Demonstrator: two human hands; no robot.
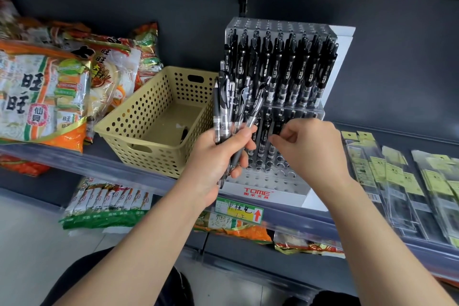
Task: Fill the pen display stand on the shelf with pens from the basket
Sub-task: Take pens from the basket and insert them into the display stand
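Stocking in progress. Left hand [218, 154], centre of frame, grips a bundle of pens [231, 104] held upright. Right hand [313, 146], just right of centre, pinches a single pen [279, 130] at the lower tier of the pen display stand [263, 184], which stands on the shelf [62, 154]. Upper tier appears full; the lower tier's front holes are empty. Basket [139, 117], centre left, holds one loose pen [184, 133]. Judged step: seating one pen. Next move calls for aligning its tip with a free hole and pushing straight down.

Rice-cracker bags [44, 97] pile up at nine o'clock. Clear-sleeved packs [402, 186] lie at three; a price tag [239, 211] hangs at six.
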